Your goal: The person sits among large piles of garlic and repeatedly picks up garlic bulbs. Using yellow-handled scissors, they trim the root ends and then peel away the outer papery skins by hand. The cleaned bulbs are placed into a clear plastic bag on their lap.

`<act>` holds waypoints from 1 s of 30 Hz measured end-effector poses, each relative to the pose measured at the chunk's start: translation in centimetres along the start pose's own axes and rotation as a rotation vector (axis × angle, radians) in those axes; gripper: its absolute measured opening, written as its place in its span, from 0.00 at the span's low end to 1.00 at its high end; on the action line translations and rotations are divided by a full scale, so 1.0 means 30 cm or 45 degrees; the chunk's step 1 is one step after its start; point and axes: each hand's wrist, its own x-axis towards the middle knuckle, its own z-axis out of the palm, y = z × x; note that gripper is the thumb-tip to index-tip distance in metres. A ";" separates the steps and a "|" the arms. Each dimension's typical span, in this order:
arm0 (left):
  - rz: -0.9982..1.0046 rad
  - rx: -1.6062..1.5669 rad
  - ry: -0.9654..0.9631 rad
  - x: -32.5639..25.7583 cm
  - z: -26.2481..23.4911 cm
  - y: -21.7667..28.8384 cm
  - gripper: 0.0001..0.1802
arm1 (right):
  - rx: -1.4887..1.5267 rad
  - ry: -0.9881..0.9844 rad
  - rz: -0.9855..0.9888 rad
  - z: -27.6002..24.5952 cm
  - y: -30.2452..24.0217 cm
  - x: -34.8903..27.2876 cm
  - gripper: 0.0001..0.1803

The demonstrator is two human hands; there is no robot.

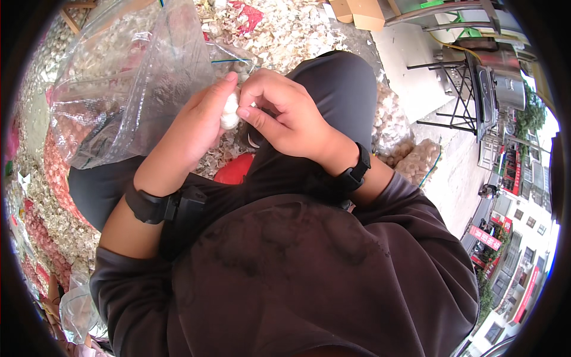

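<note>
A white garlic bulb point(229, 113) sits between my two hands, above my lap. My left hand point(199, 122) is wrapped around it from the left, with the thumb pointing up along its far side. From the right, the thumb and bent forefinger of my right hand point(279, 113) pinch at the bulb's edge, where a bit of pale skin shows. The other right fingers curl in and are partly hidden. Beside my left hand, a large clear plastic bag point(137, 89) lies over my left knee. Something red and rounded point(236, 169) shows between my legs.
Heaps of pale garlic skins point(279, 30) cover the ground ahead and to the left. Filled bags of garlic point(419, 160) stand right of my knee. A cardboard box point(360, 13) lies at the far edge. A black folding stand point(458, 95) stands farther right, near a street.
</note>
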 end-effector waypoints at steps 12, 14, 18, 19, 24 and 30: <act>0.350 0.004 -0.037 -0.100 -0.001 0.107 0.29 | -0.011 0.154 0.451 0.006 0.051 -0.024 0.11; 0.496 0.014 0.059 -0.166 -0.044 0.173 0.33 | -0.314 0.017 0.336 0.016 0.042 -0.025 0.16; 1.021 0.180 0.751 -0.255 -0.228 0.278 0.30 | -0.237 -0.090 0.432 0.003 0.019 -0.019 0.15; 1.077 0.141 1.012 -0.279 -0.258 0.293 0.28 | -0.238 -0.116 0.419 0.008 0.020 -0.015 0.15; 0.750 0.658 0.891 -0.260 -0.367 0.247 0.20 | -0.276 -0.175 0.392 0.028 0.026 -0.017 0.15; 0.607 0.700 0.748 -0.249 -0.356 0.220 0.19 | -0.269 -0.194 0.356 0.036 0.037 -0.006 0.15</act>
